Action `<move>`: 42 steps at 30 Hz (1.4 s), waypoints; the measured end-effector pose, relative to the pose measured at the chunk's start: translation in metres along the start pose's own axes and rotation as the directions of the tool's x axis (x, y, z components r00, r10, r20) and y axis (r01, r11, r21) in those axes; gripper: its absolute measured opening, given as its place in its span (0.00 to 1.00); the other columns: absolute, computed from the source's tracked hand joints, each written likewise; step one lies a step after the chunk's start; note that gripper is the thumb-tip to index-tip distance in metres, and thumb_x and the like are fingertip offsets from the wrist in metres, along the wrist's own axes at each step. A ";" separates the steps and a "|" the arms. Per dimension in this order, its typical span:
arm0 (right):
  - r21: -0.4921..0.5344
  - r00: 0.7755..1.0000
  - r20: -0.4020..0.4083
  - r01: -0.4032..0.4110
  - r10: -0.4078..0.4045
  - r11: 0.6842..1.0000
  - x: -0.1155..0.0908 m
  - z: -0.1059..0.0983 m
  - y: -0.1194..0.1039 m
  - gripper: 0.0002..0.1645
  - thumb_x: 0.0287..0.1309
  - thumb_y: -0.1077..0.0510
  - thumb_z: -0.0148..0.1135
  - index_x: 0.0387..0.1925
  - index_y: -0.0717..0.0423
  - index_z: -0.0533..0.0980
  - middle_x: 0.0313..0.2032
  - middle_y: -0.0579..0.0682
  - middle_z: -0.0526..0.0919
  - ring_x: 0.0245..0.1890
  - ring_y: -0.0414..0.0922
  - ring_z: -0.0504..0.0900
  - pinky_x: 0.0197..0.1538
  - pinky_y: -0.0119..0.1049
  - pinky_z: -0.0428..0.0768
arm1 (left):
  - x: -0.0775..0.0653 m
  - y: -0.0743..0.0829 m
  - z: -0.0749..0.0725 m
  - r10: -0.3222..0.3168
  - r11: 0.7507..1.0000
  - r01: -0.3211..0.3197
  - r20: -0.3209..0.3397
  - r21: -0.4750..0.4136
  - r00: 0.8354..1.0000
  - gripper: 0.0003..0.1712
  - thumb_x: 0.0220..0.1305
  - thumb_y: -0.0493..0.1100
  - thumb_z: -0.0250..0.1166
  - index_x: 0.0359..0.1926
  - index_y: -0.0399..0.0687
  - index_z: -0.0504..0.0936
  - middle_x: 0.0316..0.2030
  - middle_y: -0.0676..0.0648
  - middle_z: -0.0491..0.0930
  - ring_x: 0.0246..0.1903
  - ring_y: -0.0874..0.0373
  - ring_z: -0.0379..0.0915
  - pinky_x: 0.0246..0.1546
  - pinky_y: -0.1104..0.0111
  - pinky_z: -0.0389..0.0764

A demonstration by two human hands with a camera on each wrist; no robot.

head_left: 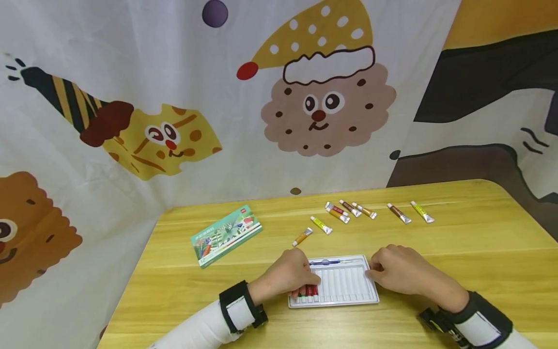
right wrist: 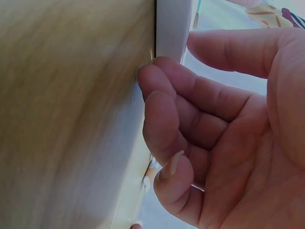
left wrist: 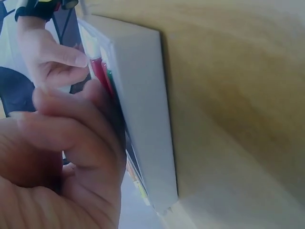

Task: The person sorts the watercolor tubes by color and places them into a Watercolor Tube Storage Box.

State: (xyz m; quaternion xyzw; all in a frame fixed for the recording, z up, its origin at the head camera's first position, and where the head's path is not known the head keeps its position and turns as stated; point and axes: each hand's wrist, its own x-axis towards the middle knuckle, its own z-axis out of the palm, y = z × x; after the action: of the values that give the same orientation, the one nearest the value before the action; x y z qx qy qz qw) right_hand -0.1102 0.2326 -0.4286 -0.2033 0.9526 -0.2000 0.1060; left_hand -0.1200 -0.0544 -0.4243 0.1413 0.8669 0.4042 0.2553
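A white plastic tray point(head_left: 348, 285) with narrow slots lies on the table. Several paint tubes point(head_left: 309, 291), some with red bands, fill slots at its left end, and a blue-handled brush point(head_left: 327, 262) lies along its far side. My left hand point(head_left: 287, 271) is over those tubes with fingers bent; whether it pinches a tube is hidden. In the left wrist view, red and green tube parts show beyond the fingers point(left wrist: 71, 129). At the tray's right edge, my right hand point(head_left: 398, 269) holds the rim, thumb on top and bent fingers point(right wrist: 164, 86) against the side.
A green paint box point(head_left: 226, 235) lies at the back left. Loose paint tubes point(head_left: 321, 225) are scattered behind the tray, with a brown tube point(head_left: 398, 213) and a yellow-green tube point(head_left: 422, 212) farther right. A printed cloth point(head_left: 209, 87) hangs along the table's far edge.
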 end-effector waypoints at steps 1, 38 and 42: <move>0.000 1.000 0.001 -0.002 0.002 1.000 0.000 0.000 0.000 0.24 0.63 0.52 0.72 0.15 0.39 0.70 0.15 0.34 0.60 0.16 0.33 0.61 0.25 0.31 0.58 | 0.000 0.000 0.000 0.002 1.000 -0.002 0.001 -0.004 1.000 0.22 0.62 0.37 0.74 0.13 0.40 0.78 0.07 0.49 0.74 0.04 0.64 0.65 0.06 0.76 0.63; 0.010 0.999 0.036 -0.011 0.011 1.000 0.001 -0.001 0.001 0.21 0.64 0.51 0.72 0.18 0.38 0.73 0.16 0.35 0.64 0.18 0.34 0.63 0.26 0.32 0.60 | -0.012 0.000 -0.004 -0.069 0.997 0.068 0.006 0.046 0.998 0.24 0.59 0.41 0.80 0.12 0.42 0.77 0.05 0.55 0.67 0.04 0.65 0.61 0.06 0.77 0.60; 0.005 1.000 0.031 -0.002 0.002 1.000 0.001 -0.001 0.002 0.20 0.64 0.50 0.72 0.19 0.39 0.73 0.17 0.35 0.64 0.18 0.34 0.63 0.26 0.32 0.60 | -0.011 -0.001 -0.004 -0.056 0.997 0.056 0.004 0.052 0.998 0.24 0.59 0.41 0.79 0.13 0.41 0.78 0.05 0.54 0.68 0.04 0.65 0.61 0.06 0.77 0.61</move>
State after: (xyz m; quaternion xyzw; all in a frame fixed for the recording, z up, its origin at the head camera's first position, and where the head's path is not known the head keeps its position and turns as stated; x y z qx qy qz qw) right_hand -0.1122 0.2340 -0.4287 -0.2052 0.9505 -0.1991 0.1216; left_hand -0.1129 -0.0629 -0.4190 0.1246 0.8800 0.3738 0.2653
